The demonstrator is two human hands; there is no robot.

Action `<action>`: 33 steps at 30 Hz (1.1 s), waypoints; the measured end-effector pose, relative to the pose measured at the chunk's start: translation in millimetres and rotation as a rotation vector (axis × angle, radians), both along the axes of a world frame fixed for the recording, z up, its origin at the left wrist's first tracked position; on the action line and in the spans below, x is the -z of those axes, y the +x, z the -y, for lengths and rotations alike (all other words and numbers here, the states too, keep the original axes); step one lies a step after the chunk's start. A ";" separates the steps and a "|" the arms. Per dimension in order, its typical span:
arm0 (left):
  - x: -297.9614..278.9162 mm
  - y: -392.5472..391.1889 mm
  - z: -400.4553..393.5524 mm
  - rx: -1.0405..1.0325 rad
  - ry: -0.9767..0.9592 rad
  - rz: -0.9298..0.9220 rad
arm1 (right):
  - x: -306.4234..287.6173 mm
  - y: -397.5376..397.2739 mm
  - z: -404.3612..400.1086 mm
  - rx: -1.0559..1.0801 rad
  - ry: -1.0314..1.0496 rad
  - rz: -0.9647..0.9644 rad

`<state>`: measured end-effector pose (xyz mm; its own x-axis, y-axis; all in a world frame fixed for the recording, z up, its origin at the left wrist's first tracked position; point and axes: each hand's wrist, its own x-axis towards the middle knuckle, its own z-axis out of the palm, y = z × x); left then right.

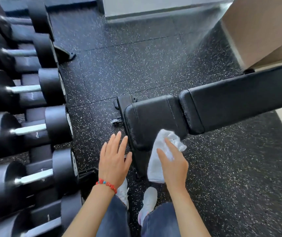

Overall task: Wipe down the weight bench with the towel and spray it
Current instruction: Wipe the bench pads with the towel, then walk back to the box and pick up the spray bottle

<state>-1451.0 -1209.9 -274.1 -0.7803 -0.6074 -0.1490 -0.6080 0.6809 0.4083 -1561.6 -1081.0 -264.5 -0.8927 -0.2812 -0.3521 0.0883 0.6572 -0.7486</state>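
Wiping step in hand, judging by the towel at the pad. Black weight bench (222, 100) running from centre out to the far right, its short seat pad nearest. White towel (162, 151) draped over that pad's near right corner, hanging down toward the floor. Right hand (172, 161) clamped on the towel, fingers pressing cloth to the edge. Left hand (114, 158) empty, fingers spread apart, hovering just left of the pad's corner. No spray bottle anywhere in view. Next, probably: sweeping the cloth rightward along the long pad. Dumbbell rack (25, 108) crowding the left side; white shoes (147, 200) near the bench foot.
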 end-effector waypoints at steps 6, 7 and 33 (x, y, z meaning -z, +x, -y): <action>-60.9 9.8 -2.9 -0.036 -0.021 -0.023 | -58.1 0.7 0.0 -0.049 -0.018 -0.041; -70.0 11.8 -2.6 -0.045 -0.029 -0.028 | -66.7 0.2 -0.3 -0.063 -0.019 -0.050; -168.9 30.5 -127.0 -0.705 -0.177 0.029 | -150.7 -58.4 -7.3 -0.861 -0.089 -0.074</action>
